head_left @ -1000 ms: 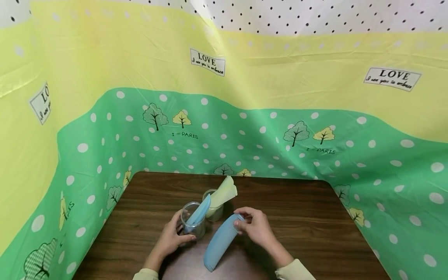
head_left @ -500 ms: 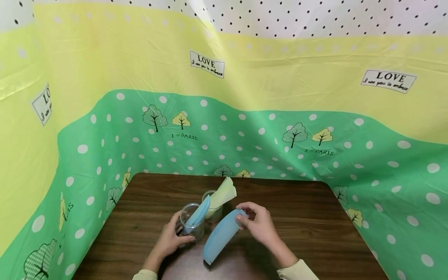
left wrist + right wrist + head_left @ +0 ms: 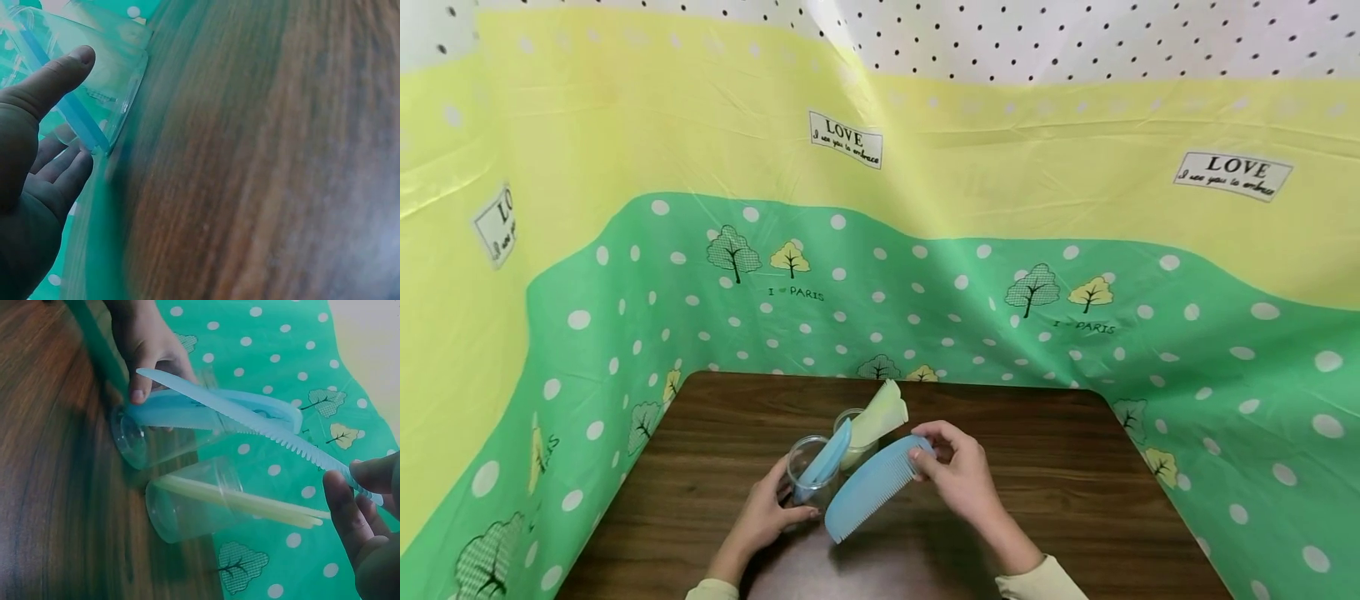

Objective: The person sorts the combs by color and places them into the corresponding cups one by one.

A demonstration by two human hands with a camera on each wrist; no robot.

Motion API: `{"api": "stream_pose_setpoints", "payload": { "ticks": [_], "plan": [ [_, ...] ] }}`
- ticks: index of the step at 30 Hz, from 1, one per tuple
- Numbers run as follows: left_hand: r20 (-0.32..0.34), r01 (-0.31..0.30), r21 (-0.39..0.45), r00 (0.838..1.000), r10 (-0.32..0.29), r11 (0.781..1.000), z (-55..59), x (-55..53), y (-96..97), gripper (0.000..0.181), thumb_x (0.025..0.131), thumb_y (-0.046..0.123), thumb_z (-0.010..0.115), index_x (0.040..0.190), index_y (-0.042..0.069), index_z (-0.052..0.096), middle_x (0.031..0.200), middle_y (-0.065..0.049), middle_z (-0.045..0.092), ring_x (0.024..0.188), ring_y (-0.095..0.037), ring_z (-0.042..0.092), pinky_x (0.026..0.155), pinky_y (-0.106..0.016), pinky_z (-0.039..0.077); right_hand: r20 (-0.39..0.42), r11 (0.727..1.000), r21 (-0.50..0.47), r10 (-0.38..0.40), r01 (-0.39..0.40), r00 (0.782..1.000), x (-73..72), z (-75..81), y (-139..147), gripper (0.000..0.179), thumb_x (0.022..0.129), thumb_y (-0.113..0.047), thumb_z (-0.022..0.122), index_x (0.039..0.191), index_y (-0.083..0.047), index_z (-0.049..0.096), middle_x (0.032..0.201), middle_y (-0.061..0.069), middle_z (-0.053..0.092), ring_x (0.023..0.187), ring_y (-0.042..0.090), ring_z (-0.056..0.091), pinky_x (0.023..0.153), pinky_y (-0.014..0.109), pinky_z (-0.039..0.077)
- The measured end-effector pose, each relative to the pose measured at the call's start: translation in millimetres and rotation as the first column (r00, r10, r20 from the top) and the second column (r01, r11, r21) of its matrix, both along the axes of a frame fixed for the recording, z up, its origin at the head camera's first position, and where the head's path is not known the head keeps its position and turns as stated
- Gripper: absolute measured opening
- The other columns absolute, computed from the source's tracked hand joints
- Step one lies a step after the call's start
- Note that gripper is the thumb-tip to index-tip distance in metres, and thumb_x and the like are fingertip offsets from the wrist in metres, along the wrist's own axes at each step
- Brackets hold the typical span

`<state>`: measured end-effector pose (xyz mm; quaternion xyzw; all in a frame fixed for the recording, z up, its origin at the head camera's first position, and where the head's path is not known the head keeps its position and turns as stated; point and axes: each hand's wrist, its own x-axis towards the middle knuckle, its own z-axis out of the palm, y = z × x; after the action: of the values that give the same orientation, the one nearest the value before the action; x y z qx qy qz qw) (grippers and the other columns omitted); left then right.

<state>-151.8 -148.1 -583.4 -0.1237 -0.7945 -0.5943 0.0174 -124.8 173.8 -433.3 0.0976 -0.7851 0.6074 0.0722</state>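
My left hand (image 3: 763,512) grips the side of a clear plastic cup (image 3: 826,495), thumb at the front. Inside that cup a light-blue comb (image 3: 829,458) leans to the right, its top above the rim. Between thumb and fingers, my right hand (image 3: 961,473) pinches one end of another blue comb (image 3: 872,490). This comb slants down to the left, teeth facing down, its free end close by the front cup. In the right wrist view it overlaps the cup's blue comb (image 3: 181,403). Behind stands a second clear cup (image 3: 181,519) with pale yellow-green combs (image 3: 880,417).
Both cups stand on a dark wood-grain table (image 3: 1052,483). A printed curtain (image 3: 925,292) in green, yellow and white hangs around its back and sides.
My right hand has moved slightly up and away, and the held comb has tilted flatter, its free end rising and swinging left toward the front cup. My left hand stays on its cup.
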Motion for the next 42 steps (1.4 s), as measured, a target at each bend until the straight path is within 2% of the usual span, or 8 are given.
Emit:
{"api": "stream_pose_setpoints", "payload": {
  "ticks": [4,12,19,29,33,37,42],
  "plan": [
    [-0.002,0.005,-0.002,1.000,-0.005,1.000,0.4,-1.4,1.7,0.098,0.068,0.015,0.097,0.153,0.014,0.047,0.145,-0.016,0.059,0.134,-0.036,0.056,0.110,-0.046,0.048,-0.016,1.000,-0.019,-0.010,0.010,1.000,0.7,4.8,-0.2,0.020,0.091,-0.002,0.077,0.110,-0.005,0.071,0.093,0.019,0.066,0.065,0.019,0.067,0.058,0.033,0.062],
    [-0.006,0.014,0.008,1.000,-0.014,1.000,0.8,-1.2,0.5,0.097,0.067,0.015,0.097,0.151,0.014,0.049,0.145,-0.015,0.059,0.135,-0.036,0.055,0.111,-0.048,0.047,-0.038,0.999,-0.055,-0.003,0.001,0.999,2.3,10.9,0.5,0.022,0.091,-0.004,0.077,0.111,-0.004,0.070,0.093,0.021,0.065,0.065,0.024,0.069,0.058,0.033,0.063],
    [-0.005,0.026,0.000,1.000,-0.026,1.000,2.6,-0.1,-1.3,0.094,0.068,0.013,0.096,0.150,0.015,0.049,0.144,-0.016,0.059,0.135,-0.038,0.054,0.111,-0.051,0.046,-0.078,0.997,-0.071,-0.012,0.006,0.997,0.4,15.9,-1.8,0.023,0.091,-0.003,0.076,0.113,-0.001,0.068,0.095,0.020,0.065,0.067,0.021,0.069,0.060,0.035,0.064],
    [-0.010,0.028,-0.019,1.000,-0.028,0.999,2.5,0.8,-0.4,0.092,0.070,0.013,0.095,0.150,0.015,0.049,0.144,-0.017,0.060,0.135,-0.038,0.054,0.110,-0.048,0.048,-0.054,0.986,-0.161,-0.058,0.049,0.997,-0.2,23.8,-10.4,0.024,0.090,0.002,0.076,0.113,0.001,0.068,0.102,0.022,0.066,0.076,0.024,0.072,0.063,0.041,0.065],
    [-0.020,0.032,-0.036,0.999,-0.032,0.999,2.2,0.1,-0.8,0.092,0.072,0.017,0.095,0.150,0.013,0.048,0.144,-0.018,0.059,0.136,-0.039,0.054,0.109,-0.049,0.048,-0.054,0.984,-0.170,-0.055,0.045,0.997,-1.6,25.1,-13.8,0.024,0.090,0.002,0.076,0.112,0.001,0.067,0.101,0.022,0.066,0.076,0.022,0.072,0.064,0.042,0.065],
    [0.001,0.028,-0.041,1.000,-0.028,0.999,2.2,0.5,-0.9,0.092,0.072,0.018,0.095,0.151,0.014,0.047,0.146,-0.020,0.057,0.138,-0.040,0.052,0.110,-0.051,0.047,-0.060,0.985,-0.168,-0.051,0.040,0.997,-2.3,26.3,-17.8,0.024,0.089,0.003,0.077,0.110,0.001,0.067,0.097,0.022,0.066,0.072,0.019,0.070,0.063,0.039,0.065],
    [0.008,0.029,-0.031,1.000,-0.029,0.999,1.4,0.6,-0.6,0.091,0.072,0.017,0.095,0.150,0.014,0.048,0.146,-0.021,0.056,0.139,-0.041,0.050,0.110,-0.052,0.047,-0.095,0.991,-0.124,-0.060,0.048,0.994,-2.4,27.1,-23.1,0.022,0.088,0.001,0.078,0.107,0.000,0.067,0.090,0.019,0.066,0.065,0.018,0.068,0.061,0.040,0.064]
  ]
}}
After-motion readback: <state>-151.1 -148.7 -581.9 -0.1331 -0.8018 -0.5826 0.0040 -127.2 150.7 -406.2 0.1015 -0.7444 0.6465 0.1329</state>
